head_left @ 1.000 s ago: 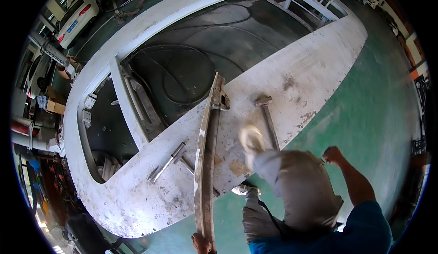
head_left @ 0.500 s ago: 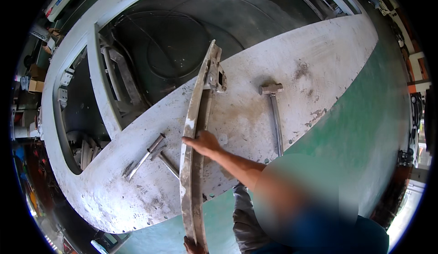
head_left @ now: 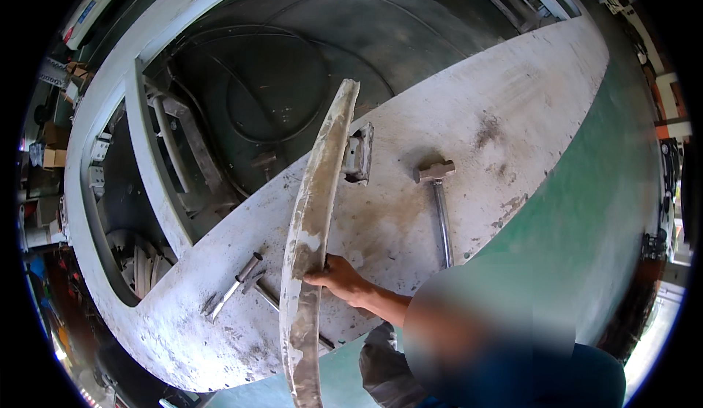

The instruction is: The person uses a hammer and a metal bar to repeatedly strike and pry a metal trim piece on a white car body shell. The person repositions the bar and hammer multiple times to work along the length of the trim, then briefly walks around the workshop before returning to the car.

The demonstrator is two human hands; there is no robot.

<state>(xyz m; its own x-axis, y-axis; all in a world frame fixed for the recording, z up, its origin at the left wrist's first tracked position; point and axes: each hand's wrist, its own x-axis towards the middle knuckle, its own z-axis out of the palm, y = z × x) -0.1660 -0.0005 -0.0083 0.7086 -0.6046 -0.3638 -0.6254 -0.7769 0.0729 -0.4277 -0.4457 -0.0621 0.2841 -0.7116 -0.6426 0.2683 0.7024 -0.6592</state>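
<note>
"Where's the beam [head_left: 313,214]?"

"Over the worktop [head_left: 410,141], its right edge gripped by the right hand [head_left: 339,280], probably to steady such a long piece."

"And the left hand?"

"Out of view; I can't tell its state."

"Why's the sledge [head_left: 441,203] right of the beam?"

"Perhaps to leave room, yet within reach. Left of the beam lie the tube [head_left: 235,288] and small hammer [head_left: 266,297], its handle passing behind."

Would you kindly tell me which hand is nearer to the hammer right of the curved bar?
Right, as far as this view shows: the right hand holds the curved bar, left of the hammer and apart from it; the left hand is out of view.
</note>
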